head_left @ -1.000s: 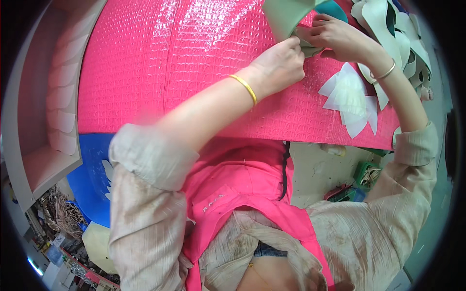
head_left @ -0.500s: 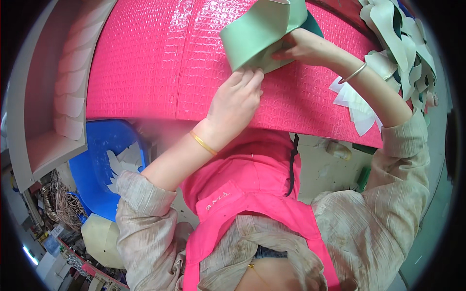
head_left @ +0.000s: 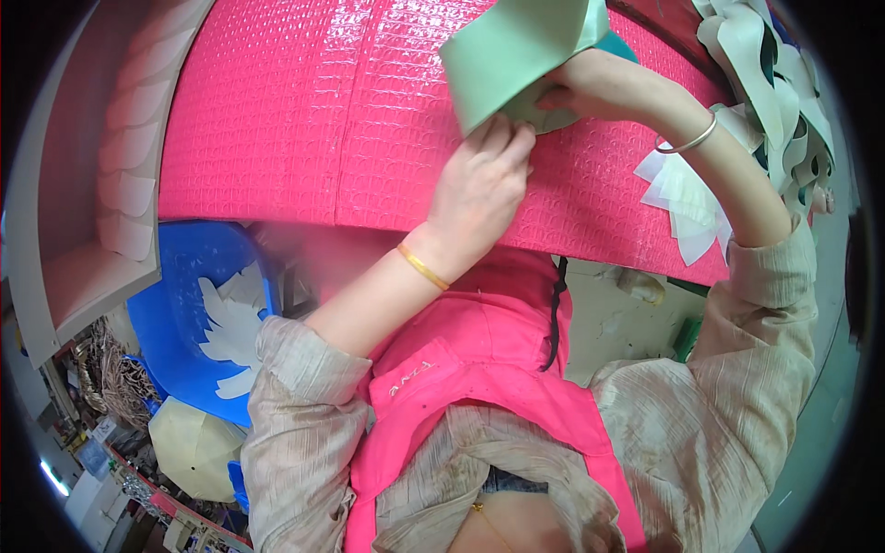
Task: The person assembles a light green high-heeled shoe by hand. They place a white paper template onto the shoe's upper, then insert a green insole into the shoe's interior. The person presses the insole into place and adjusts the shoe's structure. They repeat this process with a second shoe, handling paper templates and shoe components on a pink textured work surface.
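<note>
**Both hands on a pale green sheet above a pink textured work surface**

Surface: pink table cover, embossed in a small grid pattern, with a seam running down it near the middle. It fills the upper half of the view; its near edge curves across above the person's lap.

Held thing: pale green sheet, stiff and curved, raised above the pink cover at top centre. A teal piece shows just behind its right edge.

Left hand: fingers closed on the lower edge of the green sheet, fingertips pinching it. Gold bangle on the wrist.

Right hand: curled shut around the sheet's right underside; silver bangle on the wrist. How far the fingers wrap is hidden by the sheet.

Surroundings: white leaf-shaped cutouts lie on the cover's right edge. Wavy green and white strips are heaped at upper right. To the left, a blue tub holds a white cutout. A grey shelf unit stands at far left. Cluttered floor at lower left.
</note>
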`<state>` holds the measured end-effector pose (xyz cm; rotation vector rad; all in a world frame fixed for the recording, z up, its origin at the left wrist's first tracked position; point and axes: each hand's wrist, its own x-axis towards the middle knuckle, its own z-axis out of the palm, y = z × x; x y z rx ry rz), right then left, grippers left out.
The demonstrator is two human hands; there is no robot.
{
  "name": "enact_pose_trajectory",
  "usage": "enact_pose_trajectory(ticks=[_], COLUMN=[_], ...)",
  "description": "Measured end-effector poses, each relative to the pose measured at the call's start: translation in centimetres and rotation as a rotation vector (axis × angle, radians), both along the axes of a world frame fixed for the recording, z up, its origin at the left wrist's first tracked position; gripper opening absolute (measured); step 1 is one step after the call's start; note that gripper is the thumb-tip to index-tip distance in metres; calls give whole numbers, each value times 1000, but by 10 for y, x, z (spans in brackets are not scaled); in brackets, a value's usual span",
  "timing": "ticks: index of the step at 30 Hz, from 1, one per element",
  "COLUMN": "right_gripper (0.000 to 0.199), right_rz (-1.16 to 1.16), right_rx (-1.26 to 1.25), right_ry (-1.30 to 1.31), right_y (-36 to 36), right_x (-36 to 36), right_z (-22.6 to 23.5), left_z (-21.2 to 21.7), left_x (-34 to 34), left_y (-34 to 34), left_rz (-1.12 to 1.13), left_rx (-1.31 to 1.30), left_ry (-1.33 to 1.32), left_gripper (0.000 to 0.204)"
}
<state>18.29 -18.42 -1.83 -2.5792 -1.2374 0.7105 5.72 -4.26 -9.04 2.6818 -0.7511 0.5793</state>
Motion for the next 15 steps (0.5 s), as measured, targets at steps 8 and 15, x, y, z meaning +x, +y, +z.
enact_pose_trajectory(ticks=[8,15], right_gripper=[32,37], right_rz=[160,249], right_rx=[-24,-146], right_ry=[-43,-147], right_y=[-7,-5], right_x=[8,15], right_z=[2,-6], left_z=[-2,-2], left_x=[0,4], left_y=[-14,-27], left_rz=[66,120], left_rx=[-75,-26], left_ry=[48,63], left_gripper=[40,42])
